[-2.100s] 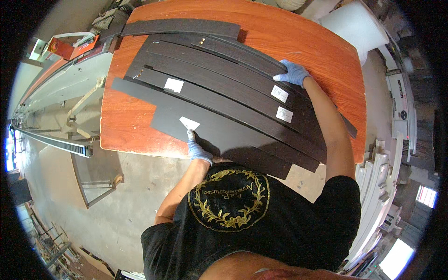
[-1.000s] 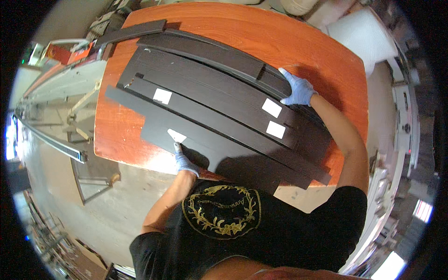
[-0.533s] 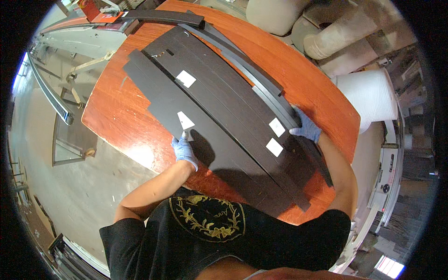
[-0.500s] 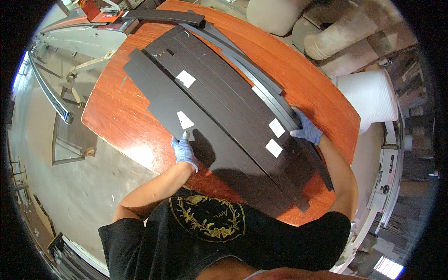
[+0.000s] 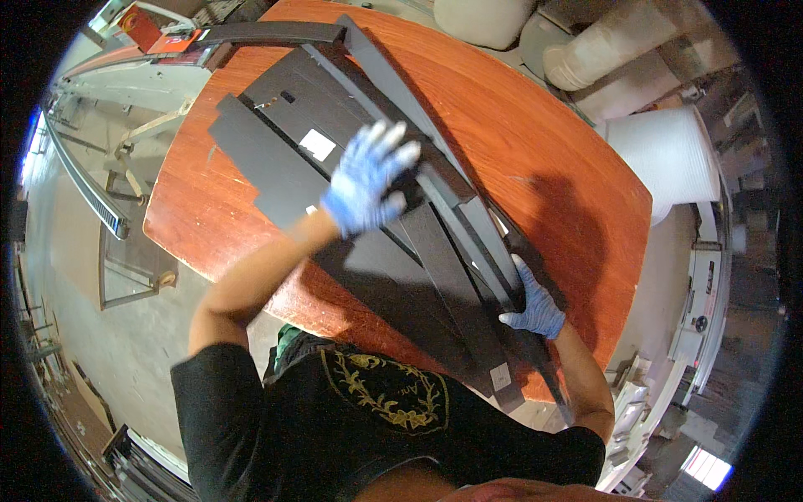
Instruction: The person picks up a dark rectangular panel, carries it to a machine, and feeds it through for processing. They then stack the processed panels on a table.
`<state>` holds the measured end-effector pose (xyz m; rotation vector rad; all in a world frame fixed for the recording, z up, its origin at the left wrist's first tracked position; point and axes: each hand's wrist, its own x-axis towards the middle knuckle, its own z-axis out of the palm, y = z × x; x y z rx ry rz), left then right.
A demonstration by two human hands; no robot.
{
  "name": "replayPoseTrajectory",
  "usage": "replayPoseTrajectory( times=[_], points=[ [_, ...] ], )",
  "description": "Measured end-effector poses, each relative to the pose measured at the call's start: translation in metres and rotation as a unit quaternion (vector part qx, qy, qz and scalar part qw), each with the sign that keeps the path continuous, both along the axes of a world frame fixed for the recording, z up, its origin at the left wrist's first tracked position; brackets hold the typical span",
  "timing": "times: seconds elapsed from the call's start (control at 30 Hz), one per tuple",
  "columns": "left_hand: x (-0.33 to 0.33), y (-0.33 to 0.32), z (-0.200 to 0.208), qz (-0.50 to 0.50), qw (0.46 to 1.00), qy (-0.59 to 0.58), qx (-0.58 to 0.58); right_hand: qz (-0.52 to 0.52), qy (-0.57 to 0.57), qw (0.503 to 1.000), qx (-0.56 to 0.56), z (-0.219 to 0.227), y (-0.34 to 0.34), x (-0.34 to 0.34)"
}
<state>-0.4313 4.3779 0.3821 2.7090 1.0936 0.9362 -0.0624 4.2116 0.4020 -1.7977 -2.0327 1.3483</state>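
Long dark strip boards (image 5: 272, 180) lie side by side on a reddish-brown tabletop (image 5: 180, 188), some with white stickers, one white sticker (image 5: 317, 145) showing near my left hand. My right hand (image 5: 537, 306), in a blue glove, is closed around the near end of a bundle of narrow dark strips (image 5: 473, 238) slanting across the boards. My left hand (image 5: 365, 186), gloved the same way, is above the boards beside the bundle. Its fingers are spread and hold nothing; motion blurs them slightly.
Another dark strip (image 5: 410, 92) slants along the table's far side, near a long dark piece (image 5: 272, 33) that runs past the far left edge. A white foam roll (image 5: 661, 159) stands at right. Beyond the table are a thick pipe (image 5: 598, 58) and, on the left, a metal rail (image 5: 84, 176).
My left hand has lifted off the near board edge and moved up and right, opening. My right hand has moved nearer, and the narrow strips have shifted toward me over the boards.
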Motion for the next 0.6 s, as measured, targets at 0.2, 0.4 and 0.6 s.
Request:
replayPoseTrajectory(
  times=[0.2, 0.4, 0.6],
  points=[
    [-0.027, 0.127, 0.002, -0.074, 0.975, 0.196, 0.067, -0.007, -0.045, 0.999, -0.010, 0.021, -0.011, 0.014],
    [-0.016, 0.023, 0.067, -0.233, 0.965, 0.051, 0.113, -0.022, -0.147, 0.988, 0.027, 0.020, -0.052, 0.056],
    [-0.022, -0.080, 0.042, -0.235, 0.964, 0.093, 0.087, 0.035, -0.244, 0.966, 0.073, 0.015, -0.051, 0.048]
  ],
)
